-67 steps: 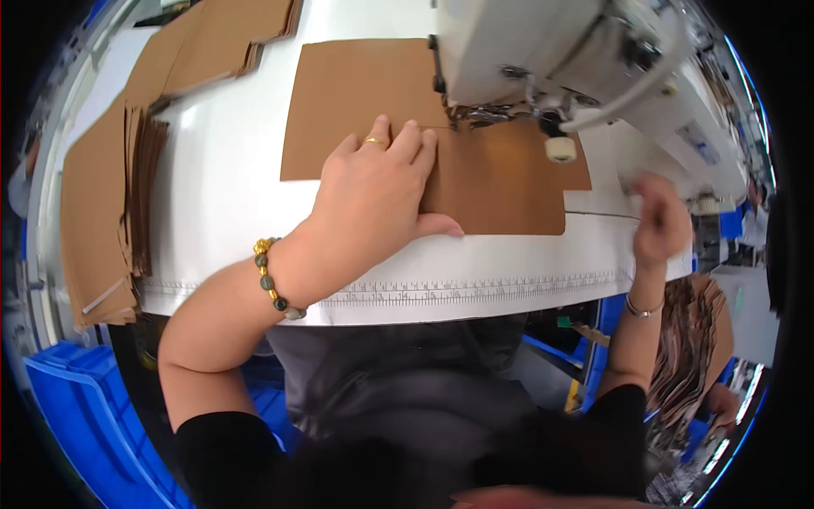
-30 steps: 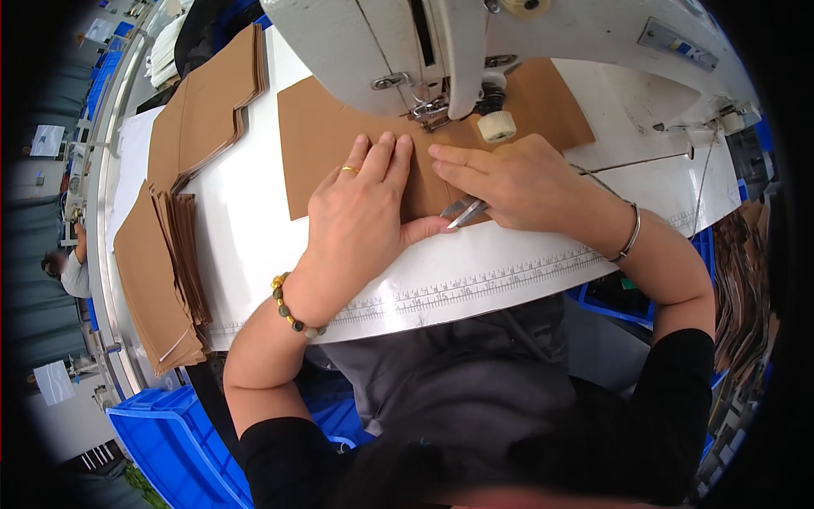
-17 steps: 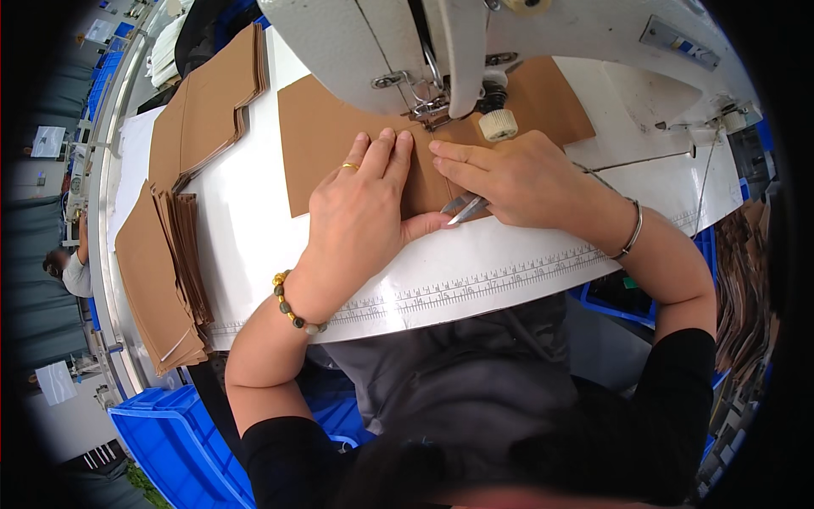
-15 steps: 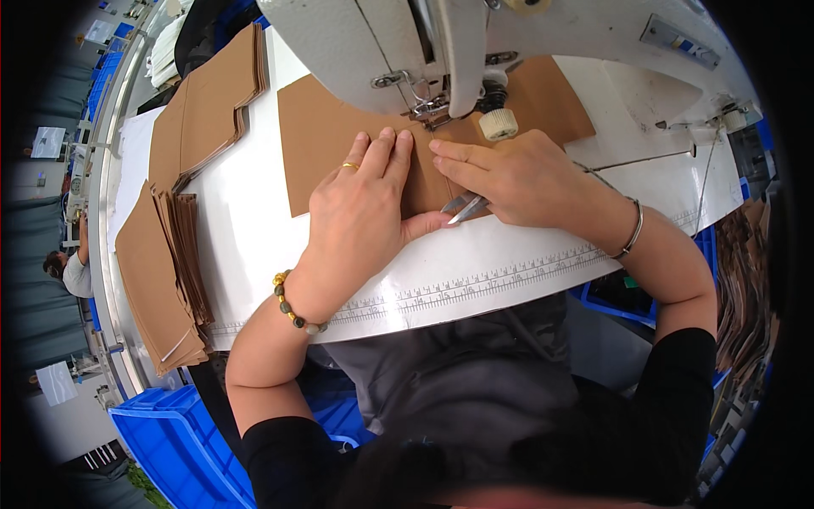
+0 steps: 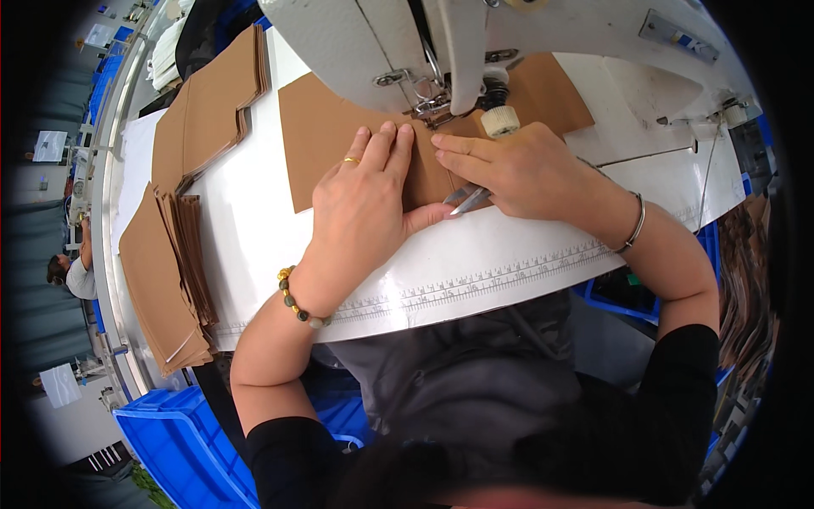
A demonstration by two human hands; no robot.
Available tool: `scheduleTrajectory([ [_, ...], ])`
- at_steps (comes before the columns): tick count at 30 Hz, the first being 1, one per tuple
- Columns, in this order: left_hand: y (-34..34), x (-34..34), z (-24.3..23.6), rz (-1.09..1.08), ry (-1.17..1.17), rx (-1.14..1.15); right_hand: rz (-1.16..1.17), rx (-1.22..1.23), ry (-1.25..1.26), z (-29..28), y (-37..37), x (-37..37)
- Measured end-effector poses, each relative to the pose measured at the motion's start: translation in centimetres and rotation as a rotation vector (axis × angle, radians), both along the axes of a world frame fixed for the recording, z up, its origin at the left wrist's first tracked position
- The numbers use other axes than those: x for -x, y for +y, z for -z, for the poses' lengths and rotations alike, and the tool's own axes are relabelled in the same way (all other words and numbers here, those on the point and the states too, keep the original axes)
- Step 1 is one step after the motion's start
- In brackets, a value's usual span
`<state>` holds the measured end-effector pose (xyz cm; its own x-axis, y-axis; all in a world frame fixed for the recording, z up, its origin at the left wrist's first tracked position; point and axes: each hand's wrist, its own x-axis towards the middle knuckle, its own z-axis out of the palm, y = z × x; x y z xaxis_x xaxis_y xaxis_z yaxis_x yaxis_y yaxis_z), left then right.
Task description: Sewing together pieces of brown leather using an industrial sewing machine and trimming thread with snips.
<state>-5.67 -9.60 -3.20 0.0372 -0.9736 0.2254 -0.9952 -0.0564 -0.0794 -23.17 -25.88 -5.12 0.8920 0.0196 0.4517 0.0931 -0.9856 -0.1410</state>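
Observation:
A brown fabric panel (image 5: 326, 144) lies flat under the presser foot (image 5: 432, 109) of a white sewing machine (image 5: 560, 30). A lengthwise seam line runs toward the foot. My left hand (image 5: 360, 191) rests on the panel left of the seam, its fingers stretched out flat and its thumb out at the near edge. Right of the seam, my right hand (image 5: 521, 174) presses the cloth with extended fingertips. Small thread snips (image 5: 468, 200) are tucked in that same hand. Their blades stick out toward my left thumb; the handles are hidden under the palm.
Stacks of brown panels (image 5: 208, 114) lie at the table's left, with more (image 5: 157, 271) overhanging its edge. A printed ruler (image 5: 475, 284) runs along the near edge. Blue crates (image 5: 182, 441) stand below left and right. Brown pieces (image 5: 746, 288) hang at far right.
The brown panel has slid slightly away from me under the presser foot. Both hands have moved a little with it, and the snips stay in my right hand.

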Motion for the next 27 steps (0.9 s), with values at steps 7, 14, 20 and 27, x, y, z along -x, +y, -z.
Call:
scheduleTrajectory([
  [7,-0.2,0.0,-0.2,0.004,0.012,0.036,0.108,-0.012,0.079,-1.0,-0.4,0.5],
  [14,-0.3,0.0,-0.2,0.002,0.015,0.043,0.082,-0.432,-0.045,0.1,-1.9,-0.2],
  [20,-0.5,0.0,-0.2,-0.001,0.019,0.047,-0.156,-0.953,-0.075,0.1,-3.3,0.3],
  [27,0.4,0.0,-0.1,-0.039,0.014,0.007,-0.031,-0.465,0.163,-3.6,-3.4,0.8],
])
